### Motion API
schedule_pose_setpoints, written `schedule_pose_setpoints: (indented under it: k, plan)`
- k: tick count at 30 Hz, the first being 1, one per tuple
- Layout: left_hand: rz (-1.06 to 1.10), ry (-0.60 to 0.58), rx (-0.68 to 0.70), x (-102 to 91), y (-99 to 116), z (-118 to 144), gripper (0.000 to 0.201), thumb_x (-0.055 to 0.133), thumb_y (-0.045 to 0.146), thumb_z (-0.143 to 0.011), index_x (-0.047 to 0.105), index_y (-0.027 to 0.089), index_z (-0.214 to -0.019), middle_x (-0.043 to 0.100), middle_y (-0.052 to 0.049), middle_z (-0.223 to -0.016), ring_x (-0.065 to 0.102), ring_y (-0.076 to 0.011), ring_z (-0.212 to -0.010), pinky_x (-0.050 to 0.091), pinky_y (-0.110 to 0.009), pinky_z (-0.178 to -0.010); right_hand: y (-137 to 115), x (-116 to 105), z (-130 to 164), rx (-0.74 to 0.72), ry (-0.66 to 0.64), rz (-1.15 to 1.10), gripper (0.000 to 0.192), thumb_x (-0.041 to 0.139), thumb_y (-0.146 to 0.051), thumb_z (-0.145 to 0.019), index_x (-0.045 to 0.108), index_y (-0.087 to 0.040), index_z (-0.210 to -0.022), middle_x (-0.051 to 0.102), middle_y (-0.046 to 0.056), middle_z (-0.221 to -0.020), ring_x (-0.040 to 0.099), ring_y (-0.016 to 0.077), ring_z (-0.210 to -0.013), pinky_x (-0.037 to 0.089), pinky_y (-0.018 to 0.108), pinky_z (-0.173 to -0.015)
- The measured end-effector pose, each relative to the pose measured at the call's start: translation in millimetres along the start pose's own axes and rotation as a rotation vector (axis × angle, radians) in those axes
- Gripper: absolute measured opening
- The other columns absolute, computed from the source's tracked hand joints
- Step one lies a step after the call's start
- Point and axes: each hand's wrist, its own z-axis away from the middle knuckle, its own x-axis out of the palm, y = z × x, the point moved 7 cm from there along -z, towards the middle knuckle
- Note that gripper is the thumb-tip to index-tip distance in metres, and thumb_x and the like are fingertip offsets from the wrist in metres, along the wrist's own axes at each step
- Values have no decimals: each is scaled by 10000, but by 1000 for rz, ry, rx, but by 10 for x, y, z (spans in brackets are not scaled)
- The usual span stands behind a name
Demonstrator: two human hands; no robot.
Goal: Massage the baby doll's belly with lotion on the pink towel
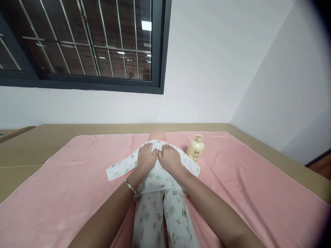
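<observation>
A baby doll, its bald head point(157, 135) pointing away from me, lies on its back. It wears a white printed top point(157, 177) and matching white printed trousers point(151, 217). My left hand point(147, 158) rests on the left side of the doll's upper chest, fingers laid flat on the cloth. On the other side of the chest lies my right hand point(170, 159), also with its fingers flat. Both thumbs point inward and nearly meet at the middle. The sleeves stretch out to either side. What is under my palms is hidden.
A pink blanket point(85, 193) with some folds covers the wooden surface point(269, 151). Beside the doll's right-hand sleeve stands a pale yellow pump bottle point(196, 148). Behind are a white wall point(201, 86) and a dark-framed barred window point(163, 48).
</observation>
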Motion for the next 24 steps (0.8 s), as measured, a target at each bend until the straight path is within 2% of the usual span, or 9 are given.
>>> schedule_pose_setpoints:
  k: [3,6,16,21,24]
  plan:
    - [16,11,-3,10,-12,3,402,411,295,-912,598,118,-1221,633,-158,-1269,545,-299,-1221,369,-460,-1080,117,89,-93,-29,-47,-102,510,374,-363,-984,518,-33,-1345,536,195,-1385,446,280,-1324,274,379,-1125]
    - [30,19,-14,-5,-8,10,395,412,294,-915,604,118,-1210,642,-151,-1253,559,-302,-1200,389,-463,-1063,191,162,-138,-33,-88,-186,550,370,-392,-986,456,-50,-1408,467,175,-1457,384,269,-1375,224,395,-1153]
    - [53,23,-22,-34,-4,13,395,420,284,-913,611,103,-1207,648,-142,-1248,564,-289,-1194,398,-450,-1067,210,182,-114,-4,-90,-226,559,357,-406,-990,442,-63,-1423,447,169,-1474,357,257,-1391,189,390,-1163]
    - [44,10,54,-45,39,11,391,380,247,-929,605,112,-1218,645,-128,-1261,556,-268,-1204,390,-438,-1078,206,173,-124,-14,-86,-220,549,369,-393,-984,445,-66,-1419,461,164,-1464,374,250,-1378,194,380,-1158]
    - [4,29,66,-108,98,42,359,389,236,-925,637,126,-1160,682,-123,-1178,592,-265,-1133,437,-417,-1018,205,179,-134,-26,-117,-221,556,382,-388,-977,421,-78,-1438,435,158,-1486,349,246,-1397,190,380,-1158]
